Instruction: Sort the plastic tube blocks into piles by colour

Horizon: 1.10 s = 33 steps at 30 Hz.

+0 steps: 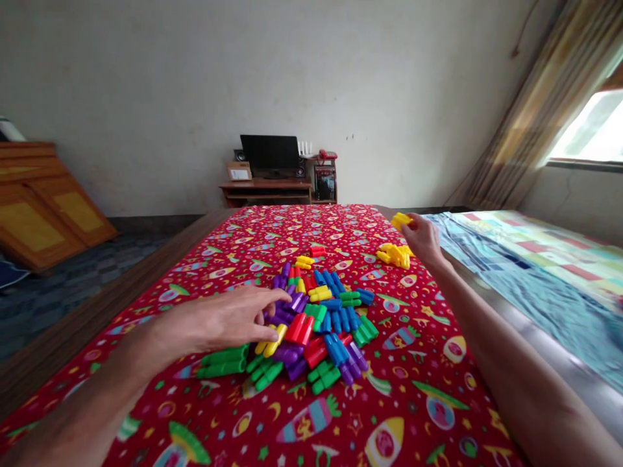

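Note:
A heap of plastic blocks [316, 324] in blue, green, red, purple and yellow lies in the middle of a table covered by a red rocket-print cloth [341, 415]. My left hand [228, 319] rests palm down on the heap's left side, its fingertips touching purple and yellow blocks. Far out to the right, my right hand [422, 239] pinches a yellow block [402, 220] just above a small group of yellow blocks [395, 255] near the table's right edge.
A bed with a light blue patterned sheet [535, 272] runs along the table's right side. A desk with a dark monitor [270, 154] stands at the far wall, a wooden cabinet [39, 201] at the left, a curtained window [588, 130] at the right.

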{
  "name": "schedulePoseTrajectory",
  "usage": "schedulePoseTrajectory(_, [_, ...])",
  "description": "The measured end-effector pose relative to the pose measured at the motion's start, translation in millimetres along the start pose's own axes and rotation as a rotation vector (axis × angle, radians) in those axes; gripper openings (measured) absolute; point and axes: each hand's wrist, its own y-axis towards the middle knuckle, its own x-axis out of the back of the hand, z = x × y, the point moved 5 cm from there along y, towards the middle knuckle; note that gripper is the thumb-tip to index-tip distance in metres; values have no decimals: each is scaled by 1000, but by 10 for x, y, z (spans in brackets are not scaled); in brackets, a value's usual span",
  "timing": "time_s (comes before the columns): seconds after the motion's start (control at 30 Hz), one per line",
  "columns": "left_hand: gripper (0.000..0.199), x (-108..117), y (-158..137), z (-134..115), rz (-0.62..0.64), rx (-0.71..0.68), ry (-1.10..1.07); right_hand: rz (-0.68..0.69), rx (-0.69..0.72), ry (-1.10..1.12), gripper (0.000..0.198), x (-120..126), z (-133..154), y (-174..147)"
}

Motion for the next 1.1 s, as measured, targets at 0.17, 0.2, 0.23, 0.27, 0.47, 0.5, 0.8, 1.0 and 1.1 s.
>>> schedulePoseTrajectory(0.17, [56,-156,52,-145,138,-13,-3,149,-37,-100,33,-215,-404,-112])
schedulePoseTrajectory(0.2, [56,-165,63,-151,147,-13,-5,160,-39,-106,31,-250,-435,-142])
schedulePoseTrajectory(0.23, [55,-169,70,-151,156,-14,-4,167,-41,-110,30,-278,-456,-166])
schedulePoseTrajectory(0.27, [53,-167,76,-148,163,-17,2,172,-47,-114,31,-297,-469,-184])
schedulePoseTrajectory(0.47, [36,-30,103,-199,84,-162,21,178,-49,-119,33,-223,-256,-138])
schedulePoseTrajectory(0.5, [35,3,117,-210,45,-185,-6,156,-33,-93,33,-177,-136,-120])
schedulePoseTrajectory(0.8, [47,148,286,-151,-516,-72,-738,887,686,632,41,-18,1705,-1020])
schedulePoseTrajectory(1.0, [39,0,364,-139,-476,-71,-885,725,688,535,28,-119,1820,-1242])
schedulePoseTrajectory(1.1, [39,-67,412,-97,-460,-79,-899,671,686,463,25,-162,1704,-1086])
